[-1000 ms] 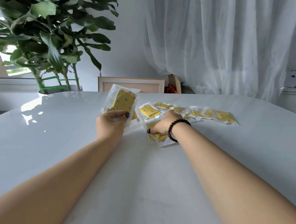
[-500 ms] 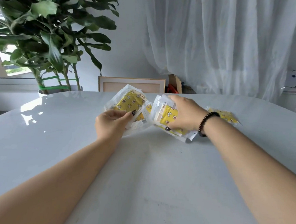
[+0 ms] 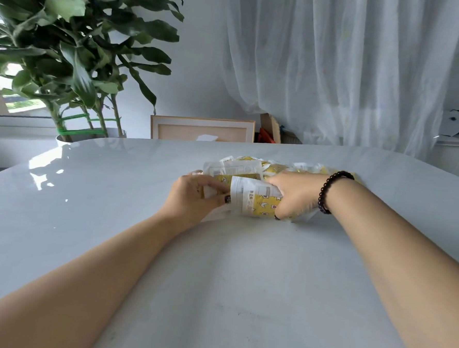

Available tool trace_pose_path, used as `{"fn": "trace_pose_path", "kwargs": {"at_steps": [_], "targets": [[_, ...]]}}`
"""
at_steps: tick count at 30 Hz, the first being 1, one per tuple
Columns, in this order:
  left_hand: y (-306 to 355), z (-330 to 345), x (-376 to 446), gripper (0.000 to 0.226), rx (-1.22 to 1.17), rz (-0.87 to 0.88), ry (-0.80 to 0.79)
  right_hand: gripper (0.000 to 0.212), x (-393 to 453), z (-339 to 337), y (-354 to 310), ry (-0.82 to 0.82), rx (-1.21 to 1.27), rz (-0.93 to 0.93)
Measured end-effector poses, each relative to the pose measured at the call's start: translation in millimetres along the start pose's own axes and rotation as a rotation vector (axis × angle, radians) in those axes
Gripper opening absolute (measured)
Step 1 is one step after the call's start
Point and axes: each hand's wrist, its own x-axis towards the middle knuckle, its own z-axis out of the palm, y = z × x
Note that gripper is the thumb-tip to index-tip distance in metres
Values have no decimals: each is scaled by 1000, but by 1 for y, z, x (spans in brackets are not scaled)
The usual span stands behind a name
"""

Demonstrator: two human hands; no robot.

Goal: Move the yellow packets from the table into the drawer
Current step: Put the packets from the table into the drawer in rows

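A loose bundle of flat yellow packets in clear crinkly plastic wrappers (image 3: 259,200) is being pinched from both ends on the glossy white tabletop (image 3: 87,192): the right hand (image 3: 295,195) is being curled over the bundle's right side, thumb underneath, while the packets' left edges are being held between the thumb and fingers of the left hand (image 3: 194,196). Both grips are closed around packets, not spread wide. More packets of the same kind (image 3: 253,164) are being left lying flat just behind the hands, some hidden by the right wrist, on which a dark beaded bracelet (image 3: 329,190) is being worn. The packets are being judged light, thin and floppy, with slick film that is likely to let them slide over one another; a firm squeeze across the stack's flat faces is therefore being favoured over a hold at the sealed margins, where single packets could slip out. Nothing fragile is being suggested. No drawer is being shown in this view. Beyond the table, a large leafy green plant (image 3: 69,43) and a sheer white curtain (image 3: 336,72) are being seen.
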Motion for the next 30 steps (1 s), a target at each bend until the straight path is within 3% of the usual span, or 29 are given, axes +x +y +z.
{"fn": "trace_pose_path", "kwargs": {"at_steps": [2, 4, 9, 14, 21, 25, 28, 30], "targets": [[-2, 0, 1, 38, 6, 30, 32, 19, 1, -1, 3, -3, 74, 18], [-5, 0, 1, 42, 21, 25, 29, 23, 2, -2, 8, 97, 168, 3], [-3, -8, -2, 49, 3, -6, -90, 42, 1, 11, 22, 220, 546, -59], [2, -12, -6, 35, -160, -100, -245, 42, 8, 38, 13, 345, 665, -152], [-1, -9, 0, 12, -155, -88, 42, 41, 8, 40, 18, 281, 961, -134], [-3, -12, 2, 26, -79, -117, 138, 42, 15, 40, 41, 645, 1251, 79], [-3, -11, 1, 31, -74, -88, 128, 39, 21, 42, 48, 940, 1070, 318], [-4, -7, 0, 34, -36, -60, 69, 34, 21, 45, 39, 982, 887, 370]]}}
